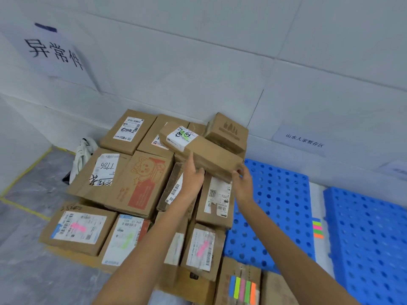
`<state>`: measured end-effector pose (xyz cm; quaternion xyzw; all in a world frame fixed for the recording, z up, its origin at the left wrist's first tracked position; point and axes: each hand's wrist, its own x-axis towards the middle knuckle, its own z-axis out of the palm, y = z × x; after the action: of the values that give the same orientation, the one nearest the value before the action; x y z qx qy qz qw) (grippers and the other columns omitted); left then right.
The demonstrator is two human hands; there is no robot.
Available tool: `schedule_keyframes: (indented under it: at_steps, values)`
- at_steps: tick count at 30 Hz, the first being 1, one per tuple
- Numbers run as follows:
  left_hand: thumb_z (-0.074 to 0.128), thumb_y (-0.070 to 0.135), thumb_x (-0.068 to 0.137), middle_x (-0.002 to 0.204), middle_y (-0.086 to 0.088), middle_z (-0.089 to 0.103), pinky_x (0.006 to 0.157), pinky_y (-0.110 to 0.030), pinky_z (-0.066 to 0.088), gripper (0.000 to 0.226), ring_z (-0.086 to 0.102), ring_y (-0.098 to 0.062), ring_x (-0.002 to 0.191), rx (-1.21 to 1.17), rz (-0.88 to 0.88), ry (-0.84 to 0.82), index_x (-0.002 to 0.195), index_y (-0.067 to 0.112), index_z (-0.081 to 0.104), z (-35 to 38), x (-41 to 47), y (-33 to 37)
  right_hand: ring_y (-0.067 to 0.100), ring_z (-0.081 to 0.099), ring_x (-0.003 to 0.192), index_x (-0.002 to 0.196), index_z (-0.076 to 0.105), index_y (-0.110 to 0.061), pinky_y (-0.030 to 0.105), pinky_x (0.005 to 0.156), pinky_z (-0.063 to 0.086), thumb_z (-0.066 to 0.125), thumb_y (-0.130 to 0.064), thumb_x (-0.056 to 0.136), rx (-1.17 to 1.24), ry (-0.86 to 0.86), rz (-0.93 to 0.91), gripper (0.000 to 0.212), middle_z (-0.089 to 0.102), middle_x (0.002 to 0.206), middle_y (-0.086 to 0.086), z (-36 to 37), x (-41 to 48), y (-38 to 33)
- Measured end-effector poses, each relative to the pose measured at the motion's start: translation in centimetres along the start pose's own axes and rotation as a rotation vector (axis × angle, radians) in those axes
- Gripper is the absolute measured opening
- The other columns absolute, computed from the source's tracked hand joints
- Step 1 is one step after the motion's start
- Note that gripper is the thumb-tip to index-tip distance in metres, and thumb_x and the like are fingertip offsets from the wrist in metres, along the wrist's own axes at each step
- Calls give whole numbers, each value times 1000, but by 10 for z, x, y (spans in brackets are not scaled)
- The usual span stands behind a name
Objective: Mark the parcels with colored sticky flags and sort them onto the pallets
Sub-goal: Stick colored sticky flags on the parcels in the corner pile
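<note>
A long brown cardboard parcel [204, 148] with a white label and a green flag is held above a heap of parcels [123, 183]. My left hand [193, 175] grips its near left side, thumb up against the box. My right hand [243, 181] holds its near right corner with curled fingers. The heap covers the left part of a blue perforated pallet [279, 194]. Several heap parcels carry pink or green flags. A pad of coloured sticky flags [242, 290] lies on a box at the bottom. Another flag strip [317, 229] lies between the pallets.
A second blue pallet [370, 238] lies at the right. White tiled walls carry a large paper sign [55, 53] at left and a small one [305, 140] at right. A white and black bag [82, 158] lies by the left wall. Yellow tape lines the grey floor.
</note>
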<state>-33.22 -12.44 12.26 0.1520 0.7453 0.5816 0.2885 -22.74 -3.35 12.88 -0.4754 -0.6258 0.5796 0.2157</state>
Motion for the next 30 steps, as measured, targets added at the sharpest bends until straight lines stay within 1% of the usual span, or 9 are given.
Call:
schedule_keyframes:
  at_steps: [3,5,8,13,17,21,25,27,30]
  values:
    - [41,-7,90,143,3,37,108,-29,36,70,41,-10,127,-75,-35,-33,149,19,16,5,15,13,10,49,102,139,39,-14,22,87,37,39,-7,97,37,-65,-28,43,52,122,-1,10,13,-6]
    - [40,-9,90,133,7,38,81,-7,45,70,48,2,104,-103,-61,-32,150,20,15,4,23,17,11,50,114,140,38,-14,24,94,40,39,-1,94,55,-140,-37,48,51,131,0,19,24,-9]
    - [37,-12,91,133,5,33,55,-1,44,70,43,8,99,-117,-60,-36,149,19,16,-4,35,24,9,48,121,140,37,-17,32,107,39,45,1,93,55,-275,-10,51,51,135,-3,33,44,-13]
    - [39,-5,94,145,-1,37,82,-13,42,61,42,-4,127,-100,-62,32,149,16,22,-17,37,18,8,37,127,147,24,-12,21,105,31,38,3,96,-107,-394,-76,54,40,133,-9,32,51,-11]
    - [42,1,95,130,-3,54,97,-22,40,35,50,-13,118,124,-78,22,127,11,52,2,0,-13,12,47,119,137,39,-12,16,94,39,38,3,96,-187,-223,-91,44,47,132,-1,-1,25,23]
    - [44,1,94,125,0,50,86,-11,35,35,47,-7,104,476,-60,-168,127,10,51,23,-42,-43,8,56,85,125,46,-18,14,65,48,44,-9,97,-152,-187,107,29,53,121,3,-23,-8,62]
    - [45,7,95,131,-5,46,82,-11,30,38,45,-10,107,505,-66,-138,132,10,44,34,-58,-49,19,50,119,148,21,-21,37,97,48,45,-14,98,-62,-281,269,56,41,143,4,-25,-25,84]
    - [47,5,92,127,-3,51,84,-15,35,35,48,-12,111,484,-60,-117,127,12,49,36,-53,-44,17,49,118,149,21,-21,34,97,46,43,-15,99,-33,-246,296,55,41,143,1,-23,-23,81]
    - [45,3,93,122,0,57,65,-8,40,31,52,-4,93,399,-66,-88,120,14,53,33,-47,-31,16,52,116,144,33,-23,30,89,49,40,-18,101,-4,-198,295,44,49,137,1,-29,-18,71]
